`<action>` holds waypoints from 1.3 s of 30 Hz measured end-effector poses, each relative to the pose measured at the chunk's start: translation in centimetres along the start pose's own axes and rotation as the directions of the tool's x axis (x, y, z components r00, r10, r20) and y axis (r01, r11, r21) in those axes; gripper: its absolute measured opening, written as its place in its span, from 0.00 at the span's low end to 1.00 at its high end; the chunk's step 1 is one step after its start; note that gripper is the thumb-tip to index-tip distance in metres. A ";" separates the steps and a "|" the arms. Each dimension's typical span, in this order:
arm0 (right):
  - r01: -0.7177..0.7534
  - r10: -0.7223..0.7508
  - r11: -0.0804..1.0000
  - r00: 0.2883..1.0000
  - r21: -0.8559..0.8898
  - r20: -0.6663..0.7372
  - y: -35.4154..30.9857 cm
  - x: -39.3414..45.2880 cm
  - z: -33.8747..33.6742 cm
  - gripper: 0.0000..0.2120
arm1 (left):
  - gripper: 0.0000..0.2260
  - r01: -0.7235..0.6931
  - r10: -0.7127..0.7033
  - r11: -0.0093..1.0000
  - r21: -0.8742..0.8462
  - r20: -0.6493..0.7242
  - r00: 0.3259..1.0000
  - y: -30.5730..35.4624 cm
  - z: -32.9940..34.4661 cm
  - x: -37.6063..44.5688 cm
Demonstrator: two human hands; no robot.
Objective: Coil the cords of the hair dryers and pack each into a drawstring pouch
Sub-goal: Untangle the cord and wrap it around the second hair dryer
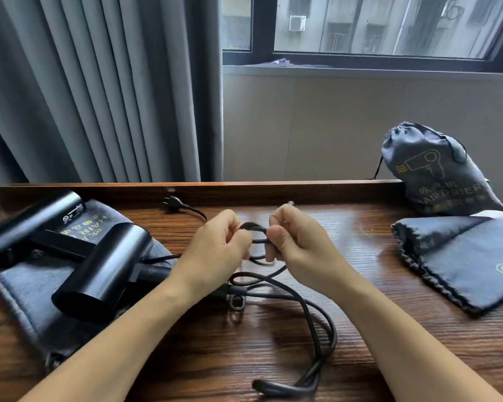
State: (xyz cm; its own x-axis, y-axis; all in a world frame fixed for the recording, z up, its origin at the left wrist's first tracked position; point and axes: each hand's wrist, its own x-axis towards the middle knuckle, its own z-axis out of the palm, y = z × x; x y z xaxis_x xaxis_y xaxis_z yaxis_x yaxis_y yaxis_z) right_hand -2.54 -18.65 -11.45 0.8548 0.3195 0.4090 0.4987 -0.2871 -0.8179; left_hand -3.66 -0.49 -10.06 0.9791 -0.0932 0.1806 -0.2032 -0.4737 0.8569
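Note:
Two black hair dryers lie at the left on a flat grey pouch (26,288): the near dryer (102,271) and the far dryer (32,224). The near dryer's black cord (311,320) runs in long loops across the wooden table. My left hand (218,248) and my right hand (296,239) are raised above the table's middle, both gripping a small bundle of cord loops between them. A metal plug tip shows above my right hand. A second plug (173,203) lies by the back ledge.
A filled drawstring pouch (436,169) with a hair-dryer print stands at the back right. A flat, folded pouch (465,256) lies in front of it. Behind the table's raised back ledge (273,188) are a grey curtain and a window.

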 end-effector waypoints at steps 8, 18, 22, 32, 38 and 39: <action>0.175 -0.138 0.930 0.981 -0.323 0.136 0.1 -0.3 0.0 0.07 | 0.11 -0.202 0.229 0.890 0.408 -0.016 0.973 0.0 -1.5 -0.4; 0.206 -0.178 0.936 0.977 -0.286 0.120 0.0 -0.4 -0.4 0.08 | 0.06 -0.316 0.367 0.869 0.381 -0.068 0.928 -0.9 -0.6 -0.2; 0.234 -0.177 0.905 0.967 -0.356 0.184 0.2 -0.5 -0.3 0.15 | 0.06 -0.442 0.496 0.703 0.558 0.061 0.866 -1.5 -1.0 0.2; 0.145 -0.157 0.966 0.987 -0.213 -0.038 -0.1 0.2 -1.2 0.13 | 0.14 0.052 -0.091 0.750 -0.660 -0.025 0.996 0.6 -2.4 0.9; 0.026 -0.036 0.995 0.994 -0.094 -0.106 0.0 0.1 -0.8 0.16 | 0.12 0.183 -0.032 0.686 -0.704 0.222 0.974 0.1 -2.6 0.9; 0.016 -0.026 0.995 0.995 -0.096 -0.101 0.0 0.1 -0.8 0.15 | 0.13 0.169 -0.007 0.681 -0.712 0.224 0.974 0.1 -2.6 0.8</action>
State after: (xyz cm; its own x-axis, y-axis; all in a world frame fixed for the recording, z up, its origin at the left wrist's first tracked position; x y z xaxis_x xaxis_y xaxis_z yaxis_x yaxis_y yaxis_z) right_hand -2.38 -19.34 -11.10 0.8519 0.2339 0.4686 0.5236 -0.3676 -0.7686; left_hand -2.90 1.66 -8.60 0.9568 -0.2840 0.0616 0.0230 0.2854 0.9581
